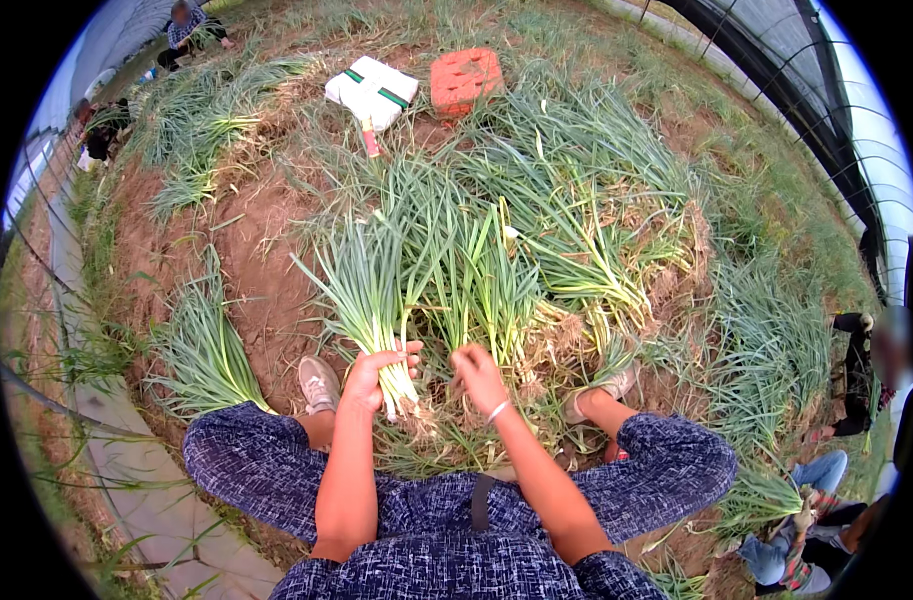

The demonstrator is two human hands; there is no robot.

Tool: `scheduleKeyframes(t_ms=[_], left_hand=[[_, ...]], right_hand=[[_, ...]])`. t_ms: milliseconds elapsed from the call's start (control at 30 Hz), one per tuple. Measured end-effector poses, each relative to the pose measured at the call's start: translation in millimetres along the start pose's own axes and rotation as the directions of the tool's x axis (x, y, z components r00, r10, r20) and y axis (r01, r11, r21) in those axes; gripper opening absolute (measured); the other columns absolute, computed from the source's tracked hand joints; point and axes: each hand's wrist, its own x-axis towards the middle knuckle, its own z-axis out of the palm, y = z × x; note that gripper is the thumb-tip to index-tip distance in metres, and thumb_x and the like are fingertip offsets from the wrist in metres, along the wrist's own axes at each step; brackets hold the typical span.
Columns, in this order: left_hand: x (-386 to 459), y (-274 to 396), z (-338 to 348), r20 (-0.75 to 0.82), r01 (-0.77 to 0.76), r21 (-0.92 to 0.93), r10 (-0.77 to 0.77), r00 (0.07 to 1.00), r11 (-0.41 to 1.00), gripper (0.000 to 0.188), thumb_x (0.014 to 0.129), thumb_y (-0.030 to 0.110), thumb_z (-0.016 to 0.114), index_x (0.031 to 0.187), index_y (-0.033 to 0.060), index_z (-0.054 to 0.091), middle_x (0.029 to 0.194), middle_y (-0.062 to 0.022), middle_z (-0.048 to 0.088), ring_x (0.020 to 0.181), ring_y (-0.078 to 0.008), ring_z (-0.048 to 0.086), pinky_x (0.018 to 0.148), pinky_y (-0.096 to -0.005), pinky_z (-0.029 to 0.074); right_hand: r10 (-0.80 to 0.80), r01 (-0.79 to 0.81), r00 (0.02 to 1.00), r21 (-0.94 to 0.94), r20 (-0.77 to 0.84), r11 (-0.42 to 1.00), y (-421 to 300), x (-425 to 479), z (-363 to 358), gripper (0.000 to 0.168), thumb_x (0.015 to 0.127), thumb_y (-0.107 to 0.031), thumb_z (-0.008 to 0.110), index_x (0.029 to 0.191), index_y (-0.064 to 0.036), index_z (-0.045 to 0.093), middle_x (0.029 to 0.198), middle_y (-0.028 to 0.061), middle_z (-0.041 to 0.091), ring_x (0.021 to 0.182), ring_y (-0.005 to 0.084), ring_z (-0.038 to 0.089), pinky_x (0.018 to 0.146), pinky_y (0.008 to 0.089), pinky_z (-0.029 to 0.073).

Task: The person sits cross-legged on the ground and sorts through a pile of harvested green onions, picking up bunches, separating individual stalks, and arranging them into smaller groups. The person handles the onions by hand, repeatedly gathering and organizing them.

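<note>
My left hand (380, 377) is closed around a bunch of green onions (370, 300), their white stems and roots pointing down towards me and the leaves away. To its right, my right hand (480, 375), with a white band at the wrist, is held over the ground near the stems of loose green onions (494, 277); its fingertips are bent, and whether they pinch anything is too small to tell. More uprooted green onions (606, 262) lie in a heap ahead and to the right, dry roots towards me. Another bunch (208, 352) rests beside my left knee.
Beyond the heap are a white package with green bands (381, 86), a small red and yellow packet (370, 137) and a red plastic crate (466, 81). Other people crouch at the far left and along the right edge. A paved strip (126, 480) runs at the left.
</note>
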Motion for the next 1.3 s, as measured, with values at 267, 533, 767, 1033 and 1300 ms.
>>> scheduleKeyframes(t_ms=[267,533,767,1033,1300], left_hand=[[-14,13,8,0.131,0.139,-0.252,-0.108,0.985,0.958,0.025,0.073,-0.006,0.053,0.097,-0.0028,0.05,0.097,-0.0204,0.059,0.071,-0.0215,0.056,0.056,-0.0324,0.05],[-41,62,10,0.111,-0.077,-0.284,0.113,0.987,0.956,0.031,0.069,-0.008,0.053,0.099,-0.0006,0.052,0.11,-0.0245,0.054,0.073,-0.0202,0.055,0.057,-0.03,0.049],[-24,77,31,0.194,-0.248,0.117,0.222,0.956,0.962,0.068,0.066,-0.011,0.054,0.131,-0.0007,0.037,0.13,-0.0259,0.044,0.078,-0.0222,0.063,0.063,-0.0277,0.055],[31,-28,-31,-0.168,0.256,-0.112,-0.273,0.947,0.96,0.028,0.073,-0.009,0.053,0.101,-0.0062,0.052,0.091,-0.0176,0.06,0.069,-0.0213,0.061,0.055,-0.0285,0.054],[25,-2,-15,-0.211,0.082,0.205,-0.038,0.977,0.975,0.021,0.079,-0.002,0.061,0.098,-0.0065,0.054,0.094,-0.0217,0.065,0.064,-0.0166,0.062,0.051,-0.0248,0.052]], right_hand=[[-0.074,-0.011,0.933,0.233,0.353,0.972,-30,75,39,0.043,0.082,-0.01,0.06,0.121,0.002,0.047,0.104,0.0127,0.06,0.077,0.0165,0.062,0.061,0.0284,0.053],[0.291,-0.315,0.948,-0.258,-0.127,0.914,54,44,-82,0.024,0.083,-0.02,0.063,0.093,0.002,0.064,0.076,0.0081,0.063,0.055,0.0145,0.057,0.049,0.0276,0.048],[0.308,-0.122,0.951,-0.92,-0.002,0.373,43,12,-44,0.043,0.081,-0.032,0.057,0.114,-0.005,0.059,0.111,0.0191,0.061,0.103,0.0348,0.058,0.087,0.0405,0.047],[0.218,-0.316,0.943,-0.47,-0.252,0.824,127,89,-10,0.042,0.078,-0.026,0.067,0.108,0.002,0.06,0.098,0.0159,0.065,0.087,0.0265,0.061,0.079,0.0367,0.047],[0.175,-0.201,0.975,0.203,0.14,0.958,67,42,-10,0.027,0.082,-0.014,0.067,0.105,-0.003,0.061,0.089,0.0018,0.064,0.074,0.0105,0.057,0.068,0.0233,0.045]])
